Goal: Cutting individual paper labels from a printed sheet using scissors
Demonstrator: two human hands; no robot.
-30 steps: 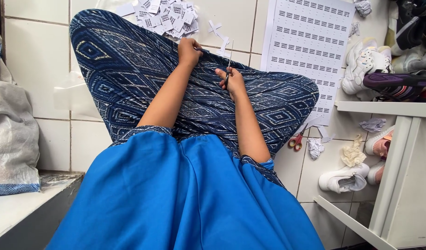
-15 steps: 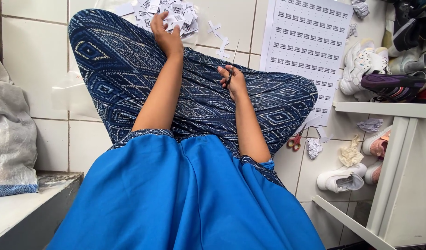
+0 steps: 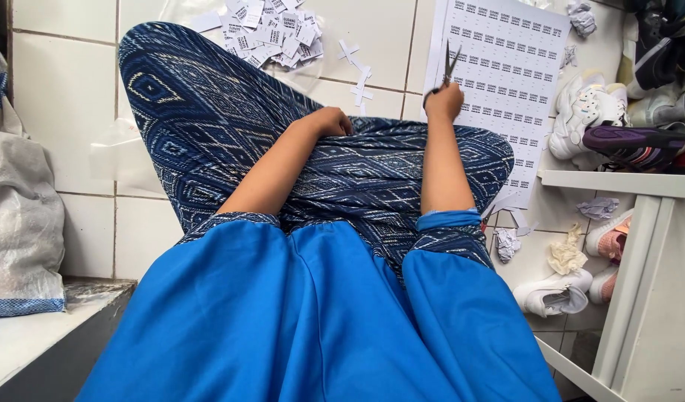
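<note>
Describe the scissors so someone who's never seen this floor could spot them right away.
Start at the big white sheet of printed labels lying on the tiled floor at upper right. At its left edge the right hand grips the scissors, blades pointing up and away. They are the only metal tool there; everything nearby is paper.

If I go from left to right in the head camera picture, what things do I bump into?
Grey sack → left hand → right hand with scissors → printed label sheet → white sneaker → white shelf frame.
</note>
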